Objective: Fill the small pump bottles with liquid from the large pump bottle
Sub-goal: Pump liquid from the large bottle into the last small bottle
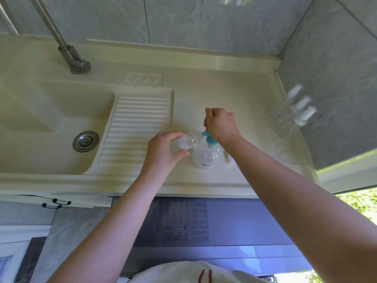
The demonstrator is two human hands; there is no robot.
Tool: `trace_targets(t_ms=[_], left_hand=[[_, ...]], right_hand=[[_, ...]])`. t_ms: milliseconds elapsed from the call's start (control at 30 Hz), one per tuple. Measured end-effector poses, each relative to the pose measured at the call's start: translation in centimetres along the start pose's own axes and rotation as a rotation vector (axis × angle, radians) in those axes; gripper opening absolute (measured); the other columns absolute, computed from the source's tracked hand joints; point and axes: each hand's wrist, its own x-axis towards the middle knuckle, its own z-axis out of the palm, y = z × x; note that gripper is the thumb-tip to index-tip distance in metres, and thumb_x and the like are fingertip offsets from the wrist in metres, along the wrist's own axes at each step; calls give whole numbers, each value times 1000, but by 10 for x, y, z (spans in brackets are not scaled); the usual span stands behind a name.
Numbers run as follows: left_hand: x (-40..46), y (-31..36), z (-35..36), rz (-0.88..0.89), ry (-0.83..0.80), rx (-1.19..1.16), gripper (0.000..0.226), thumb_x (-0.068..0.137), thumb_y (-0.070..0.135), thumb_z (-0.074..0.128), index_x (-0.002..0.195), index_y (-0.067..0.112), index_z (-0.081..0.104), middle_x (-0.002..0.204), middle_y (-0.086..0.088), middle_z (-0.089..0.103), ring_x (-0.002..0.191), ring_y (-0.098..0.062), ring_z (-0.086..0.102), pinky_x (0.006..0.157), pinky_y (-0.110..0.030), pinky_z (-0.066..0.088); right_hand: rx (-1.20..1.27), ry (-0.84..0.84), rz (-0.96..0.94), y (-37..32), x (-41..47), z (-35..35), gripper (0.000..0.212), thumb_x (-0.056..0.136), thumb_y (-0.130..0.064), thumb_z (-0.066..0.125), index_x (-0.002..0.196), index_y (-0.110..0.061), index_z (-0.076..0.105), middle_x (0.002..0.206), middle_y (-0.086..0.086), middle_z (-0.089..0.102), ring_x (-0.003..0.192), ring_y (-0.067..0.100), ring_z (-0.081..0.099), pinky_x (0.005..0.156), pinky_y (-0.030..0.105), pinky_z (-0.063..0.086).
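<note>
The large clear pump bottle (206, 157) with a blue pump head (209, 138) stands on the cream counter (204, 92) near its front edge. My right hand (221, 124) rests curled over the pump head from above. My left hand (163, 150) grips a small clear bottle (186, 140), tilted on its side, with its open mouth against the blue spout. Three more small clear bottles with white caps (293, 113) stand together at the counter's right end. A small white part (227, 158) lies just right of the large bottle.
A ribbed washboard slope (136, 125) runs left of the bottles into a sink (51, 127) with a metal drain (85, 141). A metal tap (73, 58) rises at the back left. Tiled walls close the back and right sides.
</note>
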Motion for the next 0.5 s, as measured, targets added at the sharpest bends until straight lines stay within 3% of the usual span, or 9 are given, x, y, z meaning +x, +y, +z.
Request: trace_targets(t_ms=[100,500], left_hand=[[-1,0,-1,3,-7,-9,50,70,13,86,116,25,71,97,14,56,93,-4,53,80,5,28],[-4,-1,-2,-11,-4,-21,50,69,13,86,116,24,71,98,9,59,93,-7,55,79,4,29]], right_hand=[[-7,30,-46,2,-2,7,43,103,-18,31,93,10,62,92,26,67,88,42,61,78,41,50],[-58,51,-86,3,0,9,46,104,-23,33,85,7,61,85,24,67,83,41,61,75,41,50]])
